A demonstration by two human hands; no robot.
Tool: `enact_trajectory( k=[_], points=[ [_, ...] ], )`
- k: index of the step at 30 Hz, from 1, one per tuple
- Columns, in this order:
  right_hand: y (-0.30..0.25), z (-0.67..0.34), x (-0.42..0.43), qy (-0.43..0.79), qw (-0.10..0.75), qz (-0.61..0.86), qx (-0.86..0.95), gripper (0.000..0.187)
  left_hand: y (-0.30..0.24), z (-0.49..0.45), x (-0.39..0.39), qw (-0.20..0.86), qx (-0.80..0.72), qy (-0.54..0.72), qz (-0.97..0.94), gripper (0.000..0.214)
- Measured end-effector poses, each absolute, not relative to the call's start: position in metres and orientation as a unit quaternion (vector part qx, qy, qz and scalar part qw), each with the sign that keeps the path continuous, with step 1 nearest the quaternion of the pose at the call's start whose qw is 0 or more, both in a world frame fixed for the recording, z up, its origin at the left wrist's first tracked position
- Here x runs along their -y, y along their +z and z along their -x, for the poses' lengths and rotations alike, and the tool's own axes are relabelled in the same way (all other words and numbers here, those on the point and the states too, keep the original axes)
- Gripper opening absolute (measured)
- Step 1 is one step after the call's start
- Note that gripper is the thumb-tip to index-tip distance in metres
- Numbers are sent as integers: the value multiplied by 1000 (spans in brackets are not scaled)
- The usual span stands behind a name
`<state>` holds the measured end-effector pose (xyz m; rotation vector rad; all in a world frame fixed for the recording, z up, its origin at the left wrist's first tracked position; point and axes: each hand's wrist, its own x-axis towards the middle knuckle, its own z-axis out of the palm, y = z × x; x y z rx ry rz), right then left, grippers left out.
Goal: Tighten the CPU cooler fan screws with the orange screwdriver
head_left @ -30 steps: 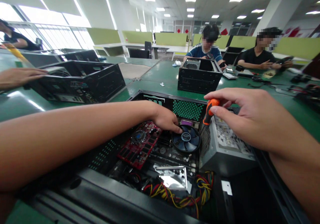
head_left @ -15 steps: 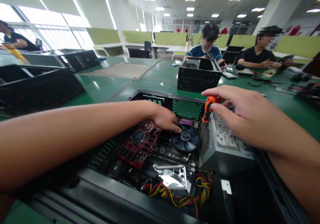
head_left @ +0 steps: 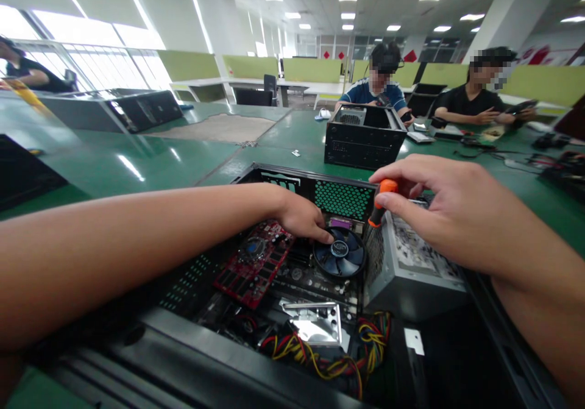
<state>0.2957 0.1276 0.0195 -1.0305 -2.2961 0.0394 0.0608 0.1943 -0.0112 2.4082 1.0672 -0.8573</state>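
Observation:
An open black computer case [head_left: 315,184] lies in front of me on the green table. My left hand [head_left: 302,217] reaches into it, fingertips resting on the rim of the blue cooling fan [head_left: 340,253]. Whether those fingers pinch anything is hidden. My right hand [head_left: 439,205] is closed round the orange handle of a screwdriver [head_left: 380,202], which points down beside the fan and the grey power supply [head_left: 411,269]. A red expansion card [head_left: 256,263] sits left of the fan. Yellow, red and black wires [head_left: 329,354] bunch near the case front.
A second black case [head_left: 363,138] stands further back on the green table [head_left: 183,159]. More dark cases [head_left: 146,109] line the left side. Two people sit at the far side, a third at far left. Cables and tools [head_left: 553,165] lie at the right.
A black case at the left, held by another person's hand, has slid out of view to the left. My right hand shifted slightly with the screwdriver. My left hand stayed on the fan.

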Motion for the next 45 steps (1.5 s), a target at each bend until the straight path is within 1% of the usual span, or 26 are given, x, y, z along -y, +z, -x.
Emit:
enact_trajectory(
  k=[3, 5, 8, 11, 14, 17, 19, 23, 26, 39, 45],
  points=[
    [18, -296, -129, 13, 303, 391, 869, 32, -11, -60, -194, 192, -383, -303, -851, 67],
    [17, -296, -129, 16, 305, 395, 866, 35, -11, -61, -194, 198, -386, -302, -849, 65],
    [19, -295, -128, 30, 307, 399, 864, 32, -10, -62, -193, 193, -390, -306, -847, 65],
    [22, -295, -125, 38, 306, 390, 868, 23, -9, -62, -193, 187, -389, -309, -848, 66],
    [27, -294, -120, 31, 330, 377, 865, 18, -9, -62, -192, 192, -401, -301, -843, 66],
    [29, -293, -113, 48, 358, 372, 855, 20, -9, -61, -192, 202, -412, -296, -838, 65],
    [31, -291, -109, 74, 359, 359, 858, 21, -10, -61, -191, 201, -408, -296, -840, 62],
    [32, -289, -107, 100, 335, 334, 875, 21, -11, -61, -193, 179, -394, -300, -850, 48],
    [32, -289, -108, 109, 321, 327, 882, 20, -12, -60, -194, 190, -390, -291, -853, 41],
    [32, -291, -109, 113, 312, 324, 886, 19, -12, -60, -194, 187, -371, -293, -861, 43],
    [31, -291, -111, 116, 302, 327, 888, 20, -14, -59, -195, 203, -392, -271, -856, 37]
  ],
)
